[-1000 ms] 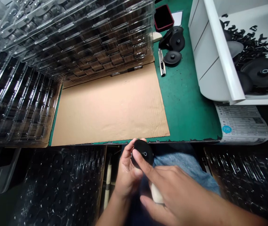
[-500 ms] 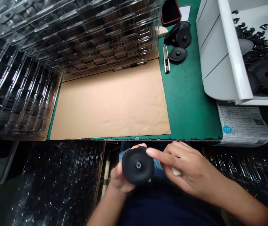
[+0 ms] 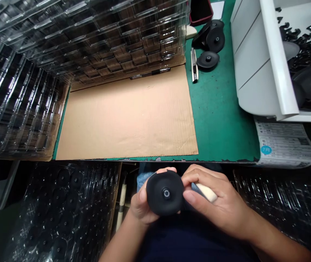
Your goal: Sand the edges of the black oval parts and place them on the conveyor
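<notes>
My left hand (image 3: 142, 204) is closed around the edge of a black round plastic disc (image 3: 159, 203), which has a raised hub with a small ring at its centre. The disc faces up toward me, just below the table edge, and part of my fingers is hidden behind it. My right hand (image 3: 212, 198) is at the disc's right rim, with forefinger and thumb against or very close to it. In its curled fingers lies a small tool with a cream rounded end (image 3: 207, 192) and a grey-blue part; its tip is hidden.
A cardboard sheet (image 3: 128, 120) lies on the green table (image 3: 221, 120). Clear plastic trays (image 3: 103, 40) stack behind and left. A pen (image 3: 150, 73), utility knife (image 3: 194, 65) and black discs (image 3: 208, 60) lie beyond. A white bin (image 3: 264, 72) holds black pieces. More trays (image 3: 70, 211) stand below.
My right hand has turned, its thumb coming to the disc's rim and more of the cream-ended tool showing. The disc in my left hand has shifted slightly right.
</notes>
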A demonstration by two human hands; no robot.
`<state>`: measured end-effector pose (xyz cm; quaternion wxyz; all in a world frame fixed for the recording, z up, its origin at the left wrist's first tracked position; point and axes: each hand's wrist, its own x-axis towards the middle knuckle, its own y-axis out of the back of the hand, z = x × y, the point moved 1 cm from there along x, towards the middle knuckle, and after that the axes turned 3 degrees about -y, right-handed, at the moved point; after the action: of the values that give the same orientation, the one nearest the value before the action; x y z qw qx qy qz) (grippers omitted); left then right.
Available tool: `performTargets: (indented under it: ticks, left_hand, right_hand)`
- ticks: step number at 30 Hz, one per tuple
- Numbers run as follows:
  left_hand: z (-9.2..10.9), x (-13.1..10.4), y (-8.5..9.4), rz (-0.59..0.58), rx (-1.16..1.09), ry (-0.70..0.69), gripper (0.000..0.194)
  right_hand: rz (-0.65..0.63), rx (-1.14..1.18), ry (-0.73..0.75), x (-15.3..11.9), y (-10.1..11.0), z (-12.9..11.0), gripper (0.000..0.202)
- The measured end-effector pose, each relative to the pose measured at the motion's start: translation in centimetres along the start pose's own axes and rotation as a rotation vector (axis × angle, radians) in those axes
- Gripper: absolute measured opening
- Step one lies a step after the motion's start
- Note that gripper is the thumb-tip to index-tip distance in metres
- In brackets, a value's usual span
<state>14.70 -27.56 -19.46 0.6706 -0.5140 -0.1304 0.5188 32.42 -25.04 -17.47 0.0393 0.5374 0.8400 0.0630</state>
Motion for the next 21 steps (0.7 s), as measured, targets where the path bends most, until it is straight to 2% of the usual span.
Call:
performTargets:
  ticks: [2, 4, 8, 10, 14, 21]
  left_hand:
    - [0.01, 0.04, -0.06, -0.042, -0.016, -0.012, 0.055]
    - [0.00, 0.15, -0.02, -0.049, -0.012, -0.041, 0.054]
    - [-0.20, 0.33, 0.04, -0.003, 0.015, -0.119, 0.049]
    - [-0.33, 0.35, -0.12, -0.041, -0.004, -0.131, 0.048]
    - [-0.41, 0.41, -0.28, -0.070, -0.017, -0.135, 0.048]
    - [-0.20, 0.56, -0.04, -0.030, 0.010, -0.073, 0.043]
  right_hand:
    - [-0.002, 0.013, -0.008, 0.06, -0.11, 0.01, 0.005]
    - [0.055, -0.009, 0.066, 0.10, -0.16, 0.05, 0.005]
    - [0.237, -0.226, 0.450, 0.13, -0.03, 0.18, 0.021]
    - [0.307, -0.365, 0.542, 0.13, 0.10, 0.35, 0.021]
    - [0.327, -0.491, 0.546, -0.10, 0.41, 0.73, 0.022]
    - [0.320, -0.500, 0.542, -0.45, 0.71, 0.48, 0.020]
